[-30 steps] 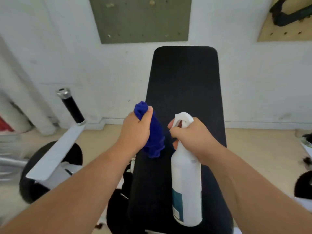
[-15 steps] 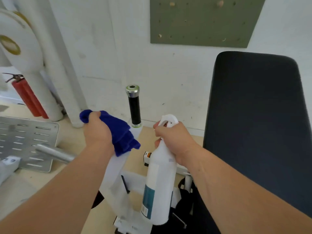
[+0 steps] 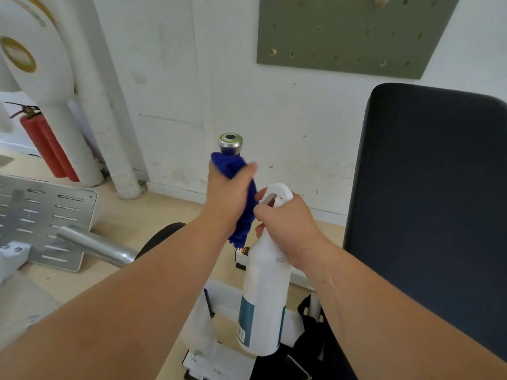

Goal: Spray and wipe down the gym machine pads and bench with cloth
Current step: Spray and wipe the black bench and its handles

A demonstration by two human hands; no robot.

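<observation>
My left hand grips a blue cloth wrapped round the machine's upright handle; only the handle's silver end cap shows above the cloth. My right hand holds a white spray bottle by its neck, just right of the cloth, with a finger at the trigger. The black bench pad stands tilted up at the right, apart from both hands.
A perforated metal footplate and a chrome bar lie at the left. A red fire extinguisher and white pipes stand by the wall. A green pegboard hangs above. White frame parts sit below my arms.
The view has swung left from the bench pad to the handle. My left hand moved the cloth right and up onto the handle and now grips it there. The bottle stayed close by.
</observation>
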